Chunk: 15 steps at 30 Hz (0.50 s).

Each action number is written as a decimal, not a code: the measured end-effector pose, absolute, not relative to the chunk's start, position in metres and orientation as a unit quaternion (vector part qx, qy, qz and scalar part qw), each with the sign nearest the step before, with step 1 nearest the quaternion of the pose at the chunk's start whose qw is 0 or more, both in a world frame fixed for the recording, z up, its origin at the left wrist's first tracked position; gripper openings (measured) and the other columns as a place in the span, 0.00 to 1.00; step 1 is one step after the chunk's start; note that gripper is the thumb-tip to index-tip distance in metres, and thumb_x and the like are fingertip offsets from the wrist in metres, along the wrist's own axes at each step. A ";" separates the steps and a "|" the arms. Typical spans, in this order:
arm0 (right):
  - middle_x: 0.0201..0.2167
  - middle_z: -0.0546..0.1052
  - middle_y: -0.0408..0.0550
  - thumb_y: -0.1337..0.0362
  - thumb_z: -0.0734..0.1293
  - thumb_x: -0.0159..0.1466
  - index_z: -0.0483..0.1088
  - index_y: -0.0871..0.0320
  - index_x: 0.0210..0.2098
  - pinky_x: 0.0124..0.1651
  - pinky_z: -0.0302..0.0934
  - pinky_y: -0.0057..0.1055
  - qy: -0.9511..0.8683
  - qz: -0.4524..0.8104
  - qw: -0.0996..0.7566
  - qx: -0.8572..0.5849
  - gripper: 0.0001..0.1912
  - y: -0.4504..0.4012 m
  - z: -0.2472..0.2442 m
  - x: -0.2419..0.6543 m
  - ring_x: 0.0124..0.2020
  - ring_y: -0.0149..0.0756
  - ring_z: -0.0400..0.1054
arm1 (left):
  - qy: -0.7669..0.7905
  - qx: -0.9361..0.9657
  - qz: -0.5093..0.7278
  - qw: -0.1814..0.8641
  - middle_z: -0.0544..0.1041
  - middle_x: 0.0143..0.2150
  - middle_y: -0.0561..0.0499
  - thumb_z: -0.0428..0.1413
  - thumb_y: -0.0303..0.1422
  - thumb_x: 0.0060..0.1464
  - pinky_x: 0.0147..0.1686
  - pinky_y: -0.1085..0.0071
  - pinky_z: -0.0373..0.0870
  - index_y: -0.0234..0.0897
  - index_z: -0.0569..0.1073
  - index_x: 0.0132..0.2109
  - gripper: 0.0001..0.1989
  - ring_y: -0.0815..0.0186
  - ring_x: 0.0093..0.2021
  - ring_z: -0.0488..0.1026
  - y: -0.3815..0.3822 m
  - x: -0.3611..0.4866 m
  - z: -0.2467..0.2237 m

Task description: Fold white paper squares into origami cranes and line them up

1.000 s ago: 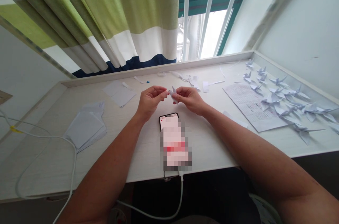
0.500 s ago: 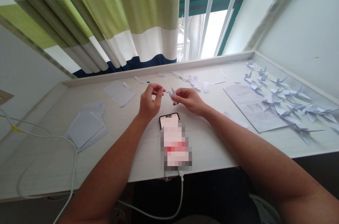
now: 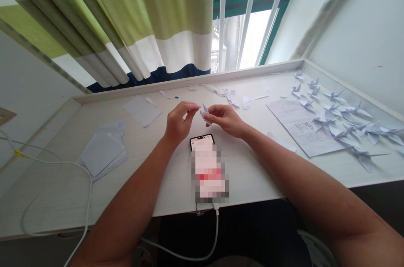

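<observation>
In the head view, the right hand [image 3: 223,115] pinched a small folded paper figure [image 3: 205,116] over the desk [image 3: 252,174], beyond the phone [image 3: 208,168]. The figure lay just right of the left hand [image 3: 180,120], its long axis slanting from far left to near right; whether the left's bunched fingertips gripped its tip, I couldn't tell.

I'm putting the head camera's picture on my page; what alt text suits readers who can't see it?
A person's right hand pinches a folded paper shape above a white desk, the left hand at its edge. A phone lies nearer the viewer; paper cranes cluster on and beside a printed sheet at right, and a paper stack lies at left.
</observation>
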State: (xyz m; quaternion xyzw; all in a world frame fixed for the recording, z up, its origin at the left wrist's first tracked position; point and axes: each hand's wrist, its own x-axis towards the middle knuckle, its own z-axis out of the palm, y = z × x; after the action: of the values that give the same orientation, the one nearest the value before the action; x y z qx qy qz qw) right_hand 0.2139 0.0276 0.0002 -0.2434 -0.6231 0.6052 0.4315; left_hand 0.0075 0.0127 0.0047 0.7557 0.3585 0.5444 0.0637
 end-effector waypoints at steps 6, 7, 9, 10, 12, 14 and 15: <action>0.29 0.76 0.42 0.47 0.79 0.60 0.77 0.58 0.34 0.40 0.72 0.34 -0.625 0.601 0.428 -0.255 0.21 0.027 0.002 0.214 0.31 0.31 0.70 | 0.418 0.697 0.552 0.186 0.85 0.41 0.47 0.64 0.38 0.61 0.45 0.65 0.77 0.41 0.83 0.44 0.08 0.61 0.43 0.82 0.010 0.005 0.013; 0.29 0.76 0.42 0.46 0.79 0.60 0.77 0.58 0.34 0.40 0.72 0.34 -0.626 0.600 0.427 -0.257 0.21 0.026 0.001 0.215 0.31 0.31 0.70 | 0.427 0.685 0.551 0.211 0.85 0.40 0.48 0.65 0.39 0.60 0.44 0.64 0.77 0.41 0.83 0.45 0.09 0.61 0.42 0.82 0.010 0.004 0.013; 0.28 0.75 0.42 0.46 0.79 0.60 0.77 0.58 0.34 0.40 0.72 0.35 -0.627 0.599 0.425 -0.260 0.21 0.026 0.001 0.215 0.31 0.31 0.70 | 0.432 0.659 0.555 0.268 0.85 0.37 0.48 0.66 0.40 0.58 0.43 0.64 0.78 0.39 0.84 0.45 0.11 0.61 0.38 0.82 0.011 0.003 0.014; 0.28 0.75 0.42 0.46 0.79 0.60 0.77 0.58 0.34 0.40 0.72 0.35 -0.627 0.598 0.425 -0.261 0.21 0.026 0.001 0.215 0.31 0.31 0.70 | 0.430 0.646 0.557 0.294 0.85 0.37 0.48 0.67 0.41 0.56 0.43 0.64 0.78 0.39 0.84 0.43 0.12 0.61 0.38 0.82 0.012 0.003 0.014; 0.28 0.75 0.41 0.47 0.79 0.60 0.76 0.58 0.34 0.40 0.72 0.34 -0.627 0.596 0.427 -0.262 0.21 0.027 0.000 0.215 0.31 0.31 0.70 | 0.427 0.629 0.560 0.331 0.85 0.36 0.47 0.70 0.42 0.52 0.42 0.63 0.78 0.38 0.85 0.38 0.12 0.62 0.37 0.82 0.012 0.003 0.015; 0.28 0.75 0.41 0.48 0.79 0.61 0.76 0.58 0.33 0.40 0.72 0.34 -0.627 0.596 0.428 -0.262 0.20 0.028 -0.002 0.215 0.31 0.31 0.71 | 0.429 0.621 0.554 0.352 0.85 0.34 0.47 0.73 0.43 0.49 0.39 0.64 0.78 0.38 0.85 0.35 0.13 0.63 0.34 0.80 0.013 0.005 0.016; 0.28 0.75 0.41 0.48 0.79 0.61 0.76 0.58 0.33 0.40 0.72 0.34 -0.627 0.596 0.429 -0.261 0.19 0.028 -0.003 0.216 0.31 0.30 0.71 | 0.431 0.618 0.549 0.362 0.84 0.32 0.47 0.73 0.43 0.48 0.37 0.65 0.78 0.38 0.85 0.35 0.14 0.63 0.33 0.79 0.012 0.005 0.017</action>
State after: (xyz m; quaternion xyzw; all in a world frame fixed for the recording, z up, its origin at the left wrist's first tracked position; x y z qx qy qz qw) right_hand 0.2156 0.0285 -0.0028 -0.2612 -0.6267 0.5959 0.4288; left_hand 0.0053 0.0124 0.0167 0.6183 0.4308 0.5488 0.3618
